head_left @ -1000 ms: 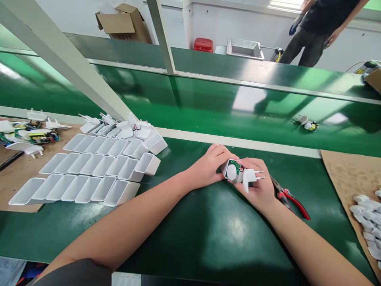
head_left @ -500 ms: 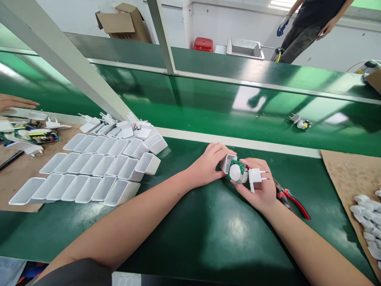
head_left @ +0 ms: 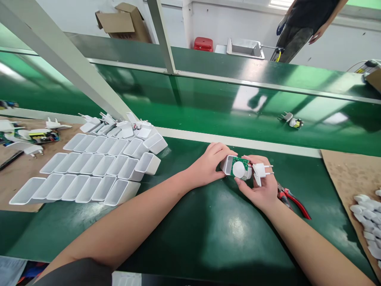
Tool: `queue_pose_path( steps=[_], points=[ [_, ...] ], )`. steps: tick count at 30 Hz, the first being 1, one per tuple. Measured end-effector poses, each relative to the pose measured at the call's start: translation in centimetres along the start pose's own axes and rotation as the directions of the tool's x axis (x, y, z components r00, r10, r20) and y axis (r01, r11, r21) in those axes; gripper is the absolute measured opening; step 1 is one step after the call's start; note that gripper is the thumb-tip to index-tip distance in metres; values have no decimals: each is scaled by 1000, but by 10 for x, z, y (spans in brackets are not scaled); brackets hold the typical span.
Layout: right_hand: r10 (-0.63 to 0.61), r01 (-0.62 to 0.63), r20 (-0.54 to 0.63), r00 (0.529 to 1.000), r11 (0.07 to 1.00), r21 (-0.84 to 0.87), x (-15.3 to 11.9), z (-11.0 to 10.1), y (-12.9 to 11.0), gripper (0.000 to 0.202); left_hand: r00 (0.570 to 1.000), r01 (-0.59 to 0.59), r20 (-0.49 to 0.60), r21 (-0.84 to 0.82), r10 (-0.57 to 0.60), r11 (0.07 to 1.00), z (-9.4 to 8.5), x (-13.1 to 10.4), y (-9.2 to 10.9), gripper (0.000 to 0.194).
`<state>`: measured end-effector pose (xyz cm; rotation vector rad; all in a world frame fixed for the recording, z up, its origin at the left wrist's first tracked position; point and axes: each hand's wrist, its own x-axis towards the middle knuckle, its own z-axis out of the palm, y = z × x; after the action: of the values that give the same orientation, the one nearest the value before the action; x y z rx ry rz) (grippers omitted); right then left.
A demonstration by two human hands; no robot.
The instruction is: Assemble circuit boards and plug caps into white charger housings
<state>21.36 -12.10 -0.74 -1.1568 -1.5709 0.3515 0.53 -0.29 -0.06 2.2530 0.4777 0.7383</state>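
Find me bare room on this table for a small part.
Free: the green table between both forearms; the patch between the white boxes and left hand; the strip between the pliers and cardboard. Crowded: left, with boxes and plugs; far right, white pieces on that cardboard; middle, right hand with circuit board.

Over at the green table (head_left: pixel 184 230), the person's left hand (head_left: pixel 212 165) grips an open white case (head_left: pixel 227 165) while the right hand (head_left: pixel 264 190) holds a circuit board (head_left: pixel 239 168) and white two-pin plug (head_left: pixel 259 171) at its mouth, red-handled pliers (head_left: pixel 296 201) lying near that wrist.
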Motion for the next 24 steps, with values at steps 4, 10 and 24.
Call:
queue_pose_path(
  steps=[4, 10, 24],
  points=[
    [-33, 34, 11, 999, 999, -40, 2, 0, -3, 66, 1000, 0, -7, -1, 0, 1000, 0, 0, -1, 58],
    [-55, 58, 46, 997, 996, -61, 5, -1, -9, 67, 998, -55, 3, -6, 55, 998, 0, 0, -2, 55],
    [-49, 53, 52, 997, 995, -88, 6, 0, -8, 67, 996, -82, 17, 10, 82, 997, 0, 0, 0, 52]
  ],
)
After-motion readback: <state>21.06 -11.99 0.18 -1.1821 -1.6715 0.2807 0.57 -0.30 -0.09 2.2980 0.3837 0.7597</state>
